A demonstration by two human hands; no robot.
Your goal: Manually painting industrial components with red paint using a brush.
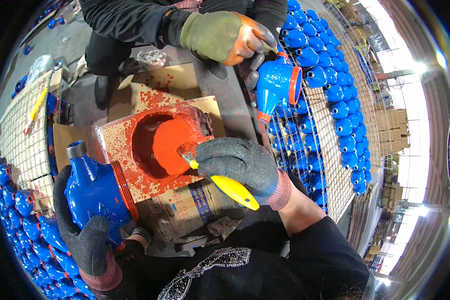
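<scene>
My left hand, in a dark knit glove, grips a blue metal valve body with a red-painted threaded rim and a bare threaded neck at its top. In my gloved right hand is a paintbrush with a yellow handle. Its bristles dip over the edge of the red paint in a round tub, whose wall is coated in red. Under the tub lies a paint-spattered cardboard sheet.
Across from me a person in worn gloves holds another blue valve body with red rims. Rows of blue bodies stand on wire mesh at right; more blue bodies are stacked at left. Another yellow brush lies on mesh.
</scene>
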